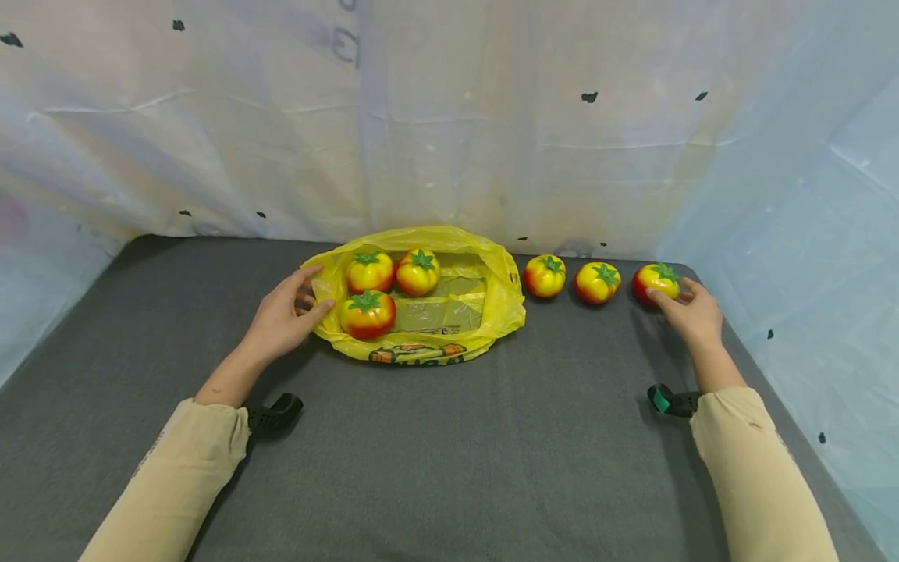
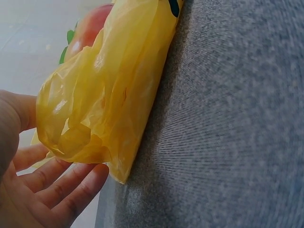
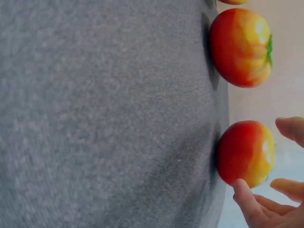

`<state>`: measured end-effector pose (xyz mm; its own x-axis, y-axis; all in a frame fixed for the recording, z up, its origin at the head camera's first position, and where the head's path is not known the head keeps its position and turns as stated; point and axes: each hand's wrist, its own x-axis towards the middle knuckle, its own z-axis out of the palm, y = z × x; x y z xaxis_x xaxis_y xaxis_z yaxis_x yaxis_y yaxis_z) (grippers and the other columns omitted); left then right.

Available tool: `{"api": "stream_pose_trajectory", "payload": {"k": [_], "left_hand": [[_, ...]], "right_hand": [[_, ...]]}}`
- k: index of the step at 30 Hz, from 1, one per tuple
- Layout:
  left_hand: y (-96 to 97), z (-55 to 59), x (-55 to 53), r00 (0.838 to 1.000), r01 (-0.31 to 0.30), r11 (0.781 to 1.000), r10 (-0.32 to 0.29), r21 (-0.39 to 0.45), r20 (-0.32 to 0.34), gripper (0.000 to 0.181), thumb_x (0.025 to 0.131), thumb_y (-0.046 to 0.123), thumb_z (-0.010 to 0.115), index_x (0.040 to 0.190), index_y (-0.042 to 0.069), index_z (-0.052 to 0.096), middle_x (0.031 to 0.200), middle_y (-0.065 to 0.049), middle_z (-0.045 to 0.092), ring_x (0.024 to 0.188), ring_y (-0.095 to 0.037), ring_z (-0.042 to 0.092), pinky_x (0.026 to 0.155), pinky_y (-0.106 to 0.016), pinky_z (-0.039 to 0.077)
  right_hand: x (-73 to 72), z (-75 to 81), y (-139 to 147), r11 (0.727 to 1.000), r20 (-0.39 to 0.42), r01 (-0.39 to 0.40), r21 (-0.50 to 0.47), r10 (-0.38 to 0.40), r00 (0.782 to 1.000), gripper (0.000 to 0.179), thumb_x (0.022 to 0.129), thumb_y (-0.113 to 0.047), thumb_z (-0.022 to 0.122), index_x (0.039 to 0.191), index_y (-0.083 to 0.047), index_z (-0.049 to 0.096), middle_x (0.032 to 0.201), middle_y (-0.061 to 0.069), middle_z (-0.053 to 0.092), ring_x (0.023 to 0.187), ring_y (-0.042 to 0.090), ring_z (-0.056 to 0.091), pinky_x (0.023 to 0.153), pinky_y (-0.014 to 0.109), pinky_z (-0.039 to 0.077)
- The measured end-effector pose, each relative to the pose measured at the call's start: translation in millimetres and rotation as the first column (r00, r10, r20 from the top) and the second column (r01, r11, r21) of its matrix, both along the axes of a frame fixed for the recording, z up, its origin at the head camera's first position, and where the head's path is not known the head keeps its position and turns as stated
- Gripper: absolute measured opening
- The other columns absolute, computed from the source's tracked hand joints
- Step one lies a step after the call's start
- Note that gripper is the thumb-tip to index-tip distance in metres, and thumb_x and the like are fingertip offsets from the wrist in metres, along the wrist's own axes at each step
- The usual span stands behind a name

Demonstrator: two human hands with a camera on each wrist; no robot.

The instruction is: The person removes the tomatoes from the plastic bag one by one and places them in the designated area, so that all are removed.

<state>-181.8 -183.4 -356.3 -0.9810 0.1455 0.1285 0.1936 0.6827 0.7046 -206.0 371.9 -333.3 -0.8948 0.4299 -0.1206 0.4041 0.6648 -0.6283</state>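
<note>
A yellow plastic bag [image 1: 506, 312] lies with its mouth spread wide. Three red-and-yellow tomatoes with green leaf tops sit inside its left part; the front one [image 1: 368, 316] is nearest the rim. My left hand [image 1: 284, 312] is at the bag's left rim, thumb and fingers apart and fairly straight, touching the plastic [image 2: 90, 118]; the thumb tip is hidden behind it in the left wrist view. On the right, my right hand [image 1: 691, 312] reaches around the rightmost tomato [image 1: 655, 284], fingers spread, thumb tip at its side. That tomato [image 3: 244, 154] rests on the table.
Two more tomatoes, one beside the bag [image 1: 544, 276] and one farther right [image 1: 597, 283], stand in a row on the dark grey table [image 1: 449, 453]. Pale plastic sheeting [image 1: 449, 117] hangs behind the back edge and along the right side.
</note>
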Motion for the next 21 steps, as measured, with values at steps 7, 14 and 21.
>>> {"api": "stream_pose_trajectory", "payload": {"k": [7,14,21], "left_hand": [[0.4,-0.4,-1.0,1.0,-0.001,1.0,0.001,-0.007,-0.003,0.059,0.098,0.021,0.055,0.148,0.001,0.032,0.123,-0.026,0.045,0.102,-0.038,0.055,0.083,-0.053,0.05],[0.7,0.5,-0.4,1.0,0.0,1.0,0.0,-0.005,0.001,0.059,0.098,0.022,0.055,0.148,0.001,0.031,0.124,-0.026,0.045,0.102,-0.038,0.055,0.083,-0.053,0.05],[0.8,1.4,0.2,1.0,-0.003,1.0,0.003,-0.005,0.004,0.059,0.098,0.022,0.055,0.148,0.001,0.031,0.125,-0.027,0.045,0.102,-0.038,0.055,0.083,-0.053,0.05]], "right_hand": [[6.5,5.5,-2,0.999,-0.075,0.011,-0.05,-0.015,0.997,0.079,0.095,-0.048,0.046,0.154,-0.005,0.017,0.154,0.026,0.021,0.137,0.044,0.032,0.106,0.058,0.035],[8.0,12.0,-12,0.994,-0.15,0.055,-0.098,-0.069,0.986,0.072,0.094,-0.049,0.05,0.151,-0.01,0.03,0.154,0.017,0.031,0.139,0.035,0.034,0.108,0.052,0.036],[7.6,16.9,-31,0.996,-0.211,0.003,-0.087,-0.022,0.977,0.068,0.094,-0.047,0.052,0.149,-0.011,0.035,0.15,0.015,0.038,0.136,0.031,0.04,0.106,0.05,0.04]]}}
